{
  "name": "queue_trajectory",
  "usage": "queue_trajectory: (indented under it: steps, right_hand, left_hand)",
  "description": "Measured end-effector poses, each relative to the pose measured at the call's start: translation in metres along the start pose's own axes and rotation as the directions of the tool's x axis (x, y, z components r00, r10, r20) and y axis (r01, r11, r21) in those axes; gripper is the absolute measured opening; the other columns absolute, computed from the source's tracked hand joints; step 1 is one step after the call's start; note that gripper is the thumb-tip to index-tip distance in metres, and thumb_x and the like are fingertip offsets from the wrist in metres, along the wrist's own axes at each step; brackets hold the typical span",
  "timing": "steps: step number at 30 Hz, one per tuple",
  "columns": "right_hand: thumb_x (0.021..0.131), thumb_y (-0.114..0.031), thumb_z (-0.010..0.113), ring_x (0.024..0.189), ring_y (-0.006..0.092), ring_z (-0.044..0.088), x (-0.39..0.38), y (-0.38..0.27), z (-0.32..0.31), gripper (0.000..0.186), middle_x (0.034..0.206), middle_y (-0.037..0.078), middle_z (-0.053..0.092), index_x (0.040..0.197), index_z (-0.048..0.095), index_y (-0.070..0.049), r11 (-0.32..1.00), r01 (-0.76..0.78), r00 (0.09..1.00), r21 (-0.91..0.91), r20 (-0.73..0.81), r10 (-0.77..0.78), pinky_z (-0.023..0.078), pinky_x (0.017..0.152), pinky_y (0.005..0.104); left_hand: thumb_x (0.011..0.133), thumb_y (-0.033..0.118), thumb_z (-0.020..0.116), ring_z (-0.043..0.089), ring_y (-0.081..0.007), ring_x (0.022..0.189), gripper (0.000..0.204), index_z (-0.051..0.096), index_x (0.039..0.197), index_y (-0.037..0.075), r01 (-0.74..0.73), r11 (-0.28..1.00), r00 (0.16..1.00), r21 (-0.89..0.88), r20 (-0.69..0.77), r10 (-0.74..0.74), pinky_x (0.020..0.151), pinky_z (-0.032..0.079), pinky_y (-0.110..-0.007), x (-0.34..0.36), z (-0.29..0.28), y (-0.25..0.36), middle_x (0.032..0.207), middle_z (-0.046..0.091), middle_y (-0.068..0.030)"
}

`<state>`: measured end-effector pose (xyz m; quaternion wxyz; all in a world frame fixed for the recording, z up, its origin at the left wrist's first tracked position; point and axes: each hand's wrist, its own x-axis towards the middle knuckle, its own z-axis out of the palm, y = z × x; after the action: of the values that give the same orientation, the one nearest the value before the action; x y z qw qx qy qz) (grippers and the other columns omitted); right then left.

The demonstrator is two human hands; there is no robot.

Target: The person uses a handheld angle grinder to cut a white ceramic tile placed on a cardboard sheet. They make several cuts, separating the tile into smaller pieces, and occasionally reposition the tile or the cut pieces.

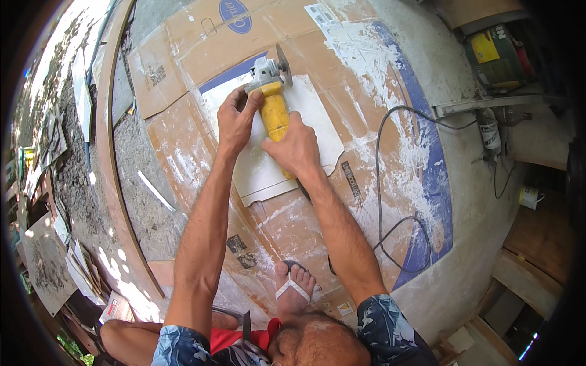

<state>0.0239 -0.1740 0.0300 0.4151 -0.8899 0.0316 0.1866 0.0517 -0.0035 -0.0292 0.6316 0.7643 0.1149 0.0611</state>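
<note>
Head view: my right hand [296,147], then left hand [238,120], on the grinder [274,111].
Right wraps its body, left half-closes at its neck, over the white board [257,173]; a slipping left grip could let the disc [284,64] kick.

Both arms reach forward from the lower edge and draw together toward the hands. The left forearm [204,229] runs nearly straight up the view, and the left hand [235,125] sits farther forward, curled in a grip, its thumb angled up and inward. The right forearm [342,226] slants up and leftward; the right hand [299,147] is also closed in a grip, thumb pointing left, its other fingertips hidden. The left knee [117,340] folds outward; the right foot [294,296] points forward.
</note>
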Motion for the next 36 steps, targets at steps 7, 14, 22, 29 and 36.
queue_trajectory:
  steps: [7,14,22,29,36]
  right_hand:
    - [0.076,-0.029,0.088,0.095,0.0508,0.077,0.0001,-0.0003,-0.0005,0.061,0.100,0.036,0.076,0.114,0.059,0.009,1.000,-0.007,1.000,0.002,0.001,0.007,0.063,0.084,0.0538]
    - [0.076,-0.028,0.088,0.096,0.0509,0.077,-0.0001,0.0008,-0.0014,0.061,0.101,0.036,0.076,0.114,0.059,0.009,1.000,-0.008,1.000,-0.002,0.004,0.008,0.063,0.085,0.0534]
    - [0.076,-0.028,0.087,0.096,0.0502,0.078,-0.0001,0.0008,-0.0011,0.061,0.101,0.036,0.076,0.114,0.059,0.010,1.000,-0.014,1.000,0.001,0.011,0.014,0.063,0.085,0.0531]
    - [0.076,-0.029,0.087,0.096,0.0501,0.078,-0.0014,0.0017,-0.0031,0.061,0.101,0.036,0.076,0.115,0.060,0.010,1.000,-0.024,1.000,0.000,0.017,0.024,0.063,0.085,0.0530]
    - [0.076,-0.030,0.087,0.097,0.0497,0.078,-0.0023,0.0019,-0.0020,0.062,0.102,0.036,0.076,0.115,0.060,0.010,1.000,-0.023,0.999,-0.001,0.022,0.023,0.063,0.085,0.0528]
  left_hand:
    - [0.105,0.046,0.079,0.075,-0.0210,0.111,0.067,0.068,0.140,-0.010,0.009,1.000,1.000,0.012,0.008,-0.009,0.101,0.058,-0.034,0.0002,-0.0002,0.0003,0.121,0.080,-0.0188]
    - [0.104,0.047,0.079,0.075,-0.0224,0.112,0.068,0.068,0.139,-0.011,0.008,1.000,1.000,0.022,-0.004,-0.008,0.101,0.058,-0.035,0.0002,0.0008,-0.0030,0.122,0.079,-0.0199]
    - [0.105,0.046,0.079,0.075,-0.0216,0.111,0.066,0.069,0.138,-0.010,0.006,1.000,1.000,0.024,-0.004,-0.006,0.101,0.058,-0.035,-0.0007,0.0006,-0.0024,0.121,0.080,-0.0192]
    - [0.105,0.047,0.078,0.076,-0.0216,0.110,0.066,0.069,0.138,-0.010,0.001,0.999,1.000,0.047,0.012,-0.002,0.099,0.059,-0.035,-0.0012,0.0010,-0.0008,0.119,0.080,-0.0192]
    - [0.105,0.047,0.079,0.076,-0.0226,0.110,0.067,0.069,0.138,-0.010,-0.006,0.998,1.000,0.068,0.007,0.006,0.099,0.059,-0.035,-0.0014,-0.0013,-0.0046,0.120,0.080,-0.0200]
